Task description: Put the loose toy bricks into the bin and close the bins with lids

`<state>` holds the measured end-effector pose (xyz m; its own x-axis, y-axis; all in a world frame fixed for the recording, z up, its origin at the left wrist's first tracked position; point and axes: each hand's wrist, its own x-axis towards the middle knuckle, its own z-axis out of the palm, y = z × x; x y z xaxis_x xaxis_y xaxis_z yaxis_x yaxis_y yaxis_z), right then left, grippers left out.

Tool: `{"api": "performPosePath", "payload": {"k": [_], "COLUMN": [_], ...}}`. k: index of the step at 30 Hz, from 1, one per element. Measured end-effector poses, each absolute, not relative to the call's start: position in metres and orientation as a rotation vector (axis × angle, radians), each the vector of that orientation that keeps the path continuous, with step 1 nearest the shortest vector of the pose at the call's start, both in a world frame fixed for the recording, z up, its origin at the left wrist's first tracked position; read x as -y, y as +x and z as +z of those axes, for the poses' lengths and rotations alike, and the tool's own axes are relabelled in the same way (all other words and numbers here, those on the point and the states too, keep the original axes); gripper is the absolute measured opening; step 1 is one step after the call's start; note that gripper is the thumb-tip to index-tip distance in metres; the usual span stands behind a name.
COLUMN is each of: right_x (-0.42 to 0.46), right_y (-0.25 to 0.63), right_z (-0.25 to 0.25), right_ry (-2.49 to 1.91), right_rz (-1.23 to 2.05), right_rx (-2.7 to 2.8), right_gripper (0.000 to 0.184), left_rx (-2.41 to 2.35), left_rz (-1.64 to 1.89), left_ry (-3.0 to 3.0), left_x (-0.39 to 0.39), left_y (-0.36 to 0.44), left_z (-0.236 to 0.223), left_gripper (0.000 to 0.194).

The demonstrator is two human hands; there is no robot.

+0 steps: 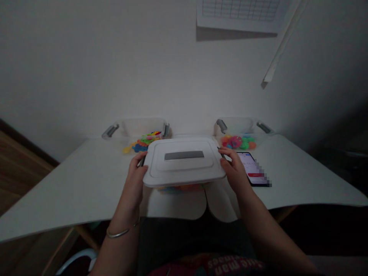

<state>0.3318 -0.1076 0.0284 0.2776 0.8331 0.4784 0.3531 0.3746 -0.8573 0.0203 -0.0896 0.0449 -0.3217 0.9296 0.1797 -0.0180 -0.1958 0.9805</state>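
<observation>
We logged one white rectangular plastic lid (184, 172), pinched at opposite edges by left hand (133, 180) and right hand (234, 168), raised above coloured plastic pieces (179, 188).

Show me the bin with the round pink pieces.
The clear bin at back right, behind the phone; the back-left bin holds yellow, blue and green shapes instead.

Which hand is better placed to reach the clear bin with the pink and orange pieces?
Probably the right hand. It grips the white plastic lid on the side nearest that clear bin, while the left hand holds the lid's far side. It would have to let go of the lid first, though.
</observation>
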Motion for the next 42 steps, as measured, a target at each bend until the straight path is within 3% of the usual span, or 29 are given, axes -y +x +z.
{"api": "performPosePath", "payload": {"k": [5, 10, 15, 23, 29, 37, 42], "right_x": [0.103, 0.110, 0.110, 0.118, 0.117, 0.121, 0.120], "right_y": [0.313, 0.295, 0.299, 0.306, 0.309, 0.315, 0.318], "right_z": [0.012, 0.021, 0.029, 0.038, 0.041, 0.046, 0.043], "right_ry": [-1.075, -0.818, -0.976, -1.190, -1.198, -1.267, -1.240], "right_rz": [0.877, 1.061, 1.009, 0.749, 0.682, 0.573, 0.549], "right_rx": [0.938, 0.843, 0.786, 1.042, 1.110, 1.242, 1.268], "right_gripper": [0.064, 0.068, 0.076, 0.060, 0.069, 0.065, 0.059], "left_rx": [-1.159, -1.007, -1.042, -1.288, -1.399, -1.345, -1.285], "left_rz": [1.717, 1.737, 1.718, 1.721, 1.699, 1.660, 1.527], "left_ry": [0.829, 0.688, 0.752, 0.895, 1.148, 1.256, 1.364], "left_x": [0.100, 0.114, 0.113, 0.111, 0.114, 0.113, 0.117], "left_y": [0.043, 0.059, 0.058, 0.052, 0.047, 0.038, 0.036], "left_z": [0.052, 0.064, 0.072, 0.068, 0.066, 0.060, 0.068], "left_gripper": [0.067, 0.069, 0.070, 0.065, 0.055, 0.054, 0.041]}}
